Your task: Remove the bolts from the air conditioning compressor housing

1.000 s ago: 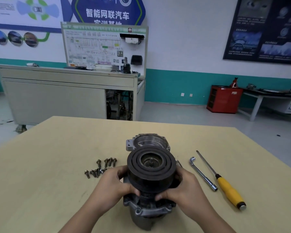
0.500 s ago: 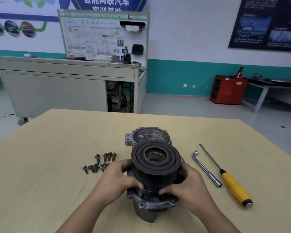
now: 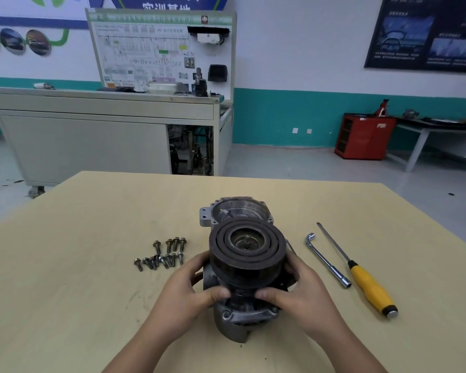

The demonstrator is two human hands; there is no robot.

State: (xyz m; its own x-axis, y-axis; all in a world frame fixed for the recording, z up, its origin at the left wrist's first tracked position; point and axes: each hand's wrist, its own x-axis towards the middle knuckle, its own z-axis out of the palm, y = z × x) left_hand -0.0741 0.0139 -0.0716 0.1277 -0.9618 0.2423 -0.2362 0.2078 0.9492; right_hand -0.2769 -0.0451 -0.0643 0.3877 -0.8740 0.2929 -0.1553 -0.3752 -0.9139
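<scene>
An L-shaped socket wrench (image 3: 328, 263) and a yellow-handled screwdriver (image 3: 369, 286) are lying side by side near the right edge of the wooden surface (image 3: 78, 265). Beyond its far edge, a grey training bench (image 3: 92, 135) and a red cabinet (image 3: 365, 135) are standing on the floor.

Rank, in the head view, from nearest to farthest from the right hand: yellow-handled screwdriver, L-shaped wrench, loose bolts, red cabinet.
1. L-shaped wrench, just right of the right hand.
2. Yellow-handled screwdriver, right of the wrench.
3. Loose bolts, left, beyond the compressor.
4. Red cabinet, far back on the right.
</scene>
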